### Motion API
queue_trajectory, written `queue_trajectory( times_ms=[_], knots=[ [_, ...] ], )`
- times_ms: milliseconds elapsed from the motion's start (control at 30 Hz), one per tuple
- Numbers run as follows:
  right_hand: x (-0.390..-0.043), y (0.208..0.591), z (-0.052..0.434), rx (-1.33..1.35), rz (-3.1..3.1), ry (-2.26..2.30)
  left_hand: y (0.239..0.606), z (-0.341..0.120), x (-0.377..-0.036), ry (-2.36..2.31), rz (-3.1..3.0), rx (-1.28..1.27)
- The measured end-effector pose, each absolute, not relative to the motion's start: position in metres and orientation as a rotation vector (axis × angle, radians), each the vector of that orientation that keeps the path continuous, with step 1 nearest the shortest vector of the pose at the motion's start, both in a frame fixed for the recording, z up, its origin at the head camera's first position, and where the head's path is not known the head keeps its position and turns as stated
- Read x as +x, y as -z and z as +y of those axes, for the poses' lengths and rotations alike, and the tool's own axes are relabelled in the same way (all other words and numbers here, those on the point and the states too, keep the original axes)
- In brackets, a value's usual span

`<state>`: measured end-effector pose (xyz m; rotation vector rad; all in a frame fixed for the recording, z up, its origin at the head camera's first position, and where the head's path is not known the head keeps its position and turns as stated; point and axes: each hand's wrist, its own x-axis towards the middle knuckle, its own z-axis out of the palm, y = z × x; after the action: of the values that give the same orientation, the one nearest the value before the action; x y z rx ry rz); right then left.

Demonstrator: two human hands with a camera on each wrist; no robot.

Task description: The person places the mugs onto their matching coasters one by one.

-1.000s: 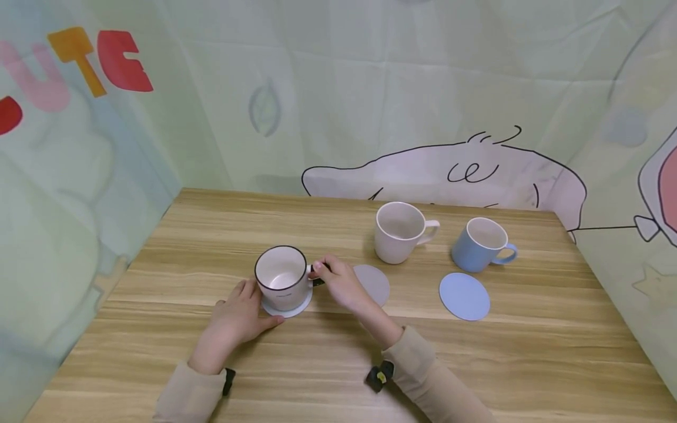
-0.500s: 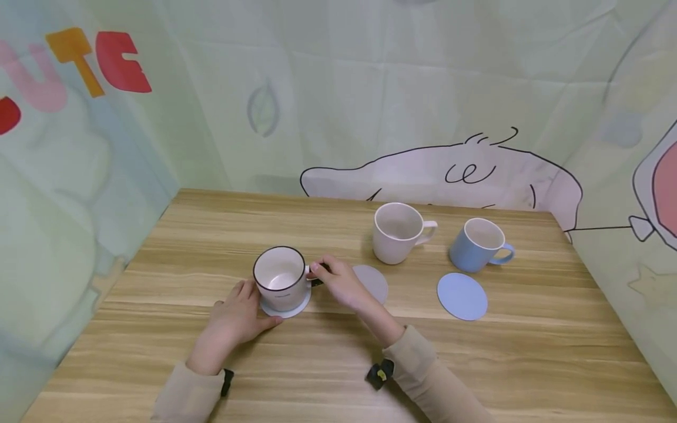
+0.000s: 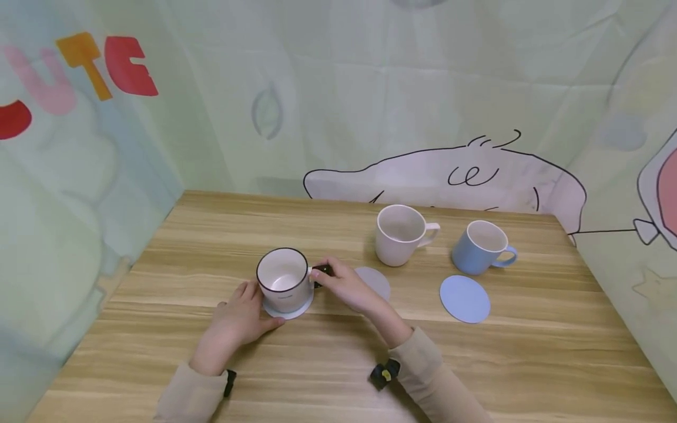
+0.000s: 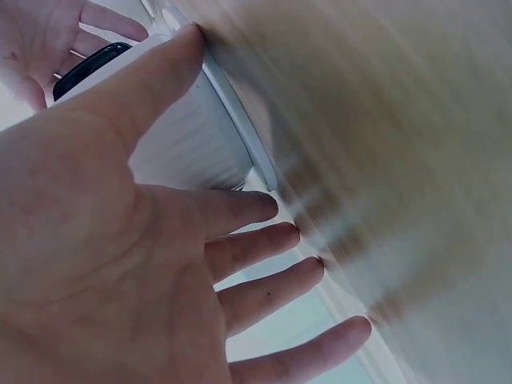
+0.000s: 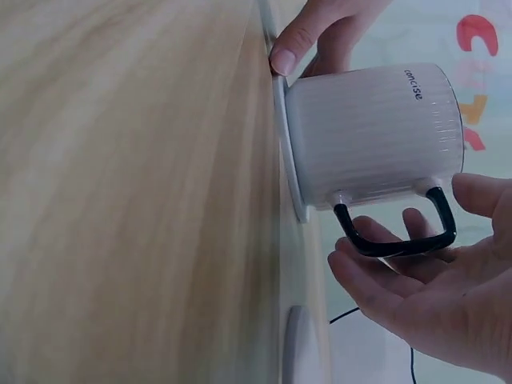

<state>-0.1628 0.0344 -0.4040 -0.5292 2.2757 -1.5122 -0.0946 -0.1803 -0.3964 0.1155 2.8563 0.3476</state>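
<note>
White mug [image 3: 283,281] w/ black rim sits on a white coaster [image 3: 290,309], front-left part of the wood counter [image 3: 222,235]. Right hand [image 3: 346,285] is at its black handle [image 5: 400,232], fingers loosely curved around it, not clamped tight. Left hand [image 3: 240,317] lies open, thumb touching the coaster edge. Pink mug [image 3: 400,234] + blue mug [image 3: 482,247] stand farther back, grey coaster [image 3: 376,281] and blue coaster [image 3: 465,298] in front of them.

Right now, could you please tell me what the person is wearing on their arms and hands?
Both hands, the left hand and the right hand, are bare. Each arm has a long beige sleeve reaching the wrist. A small black device with a yellow spot sits at the right wrist, and a black strap at the left.
</note>
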Motion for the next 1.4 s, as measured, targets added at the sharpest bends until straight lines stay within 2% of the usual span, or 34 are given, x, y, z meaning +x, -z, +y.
queue_trajectory(
  times_ms=[567,1400],
  knots=[
    [-0.158,0.390,0.051,-0.619,2.356,1.580,0.391,-0.178,-0.092,-0.313,2.864,0.073],
    [-0.150,0.377,0.074,-0.430,2.400,1.919,0.370,-0.180,-0.063,-0.287,2.975,0.098]
  ],
)
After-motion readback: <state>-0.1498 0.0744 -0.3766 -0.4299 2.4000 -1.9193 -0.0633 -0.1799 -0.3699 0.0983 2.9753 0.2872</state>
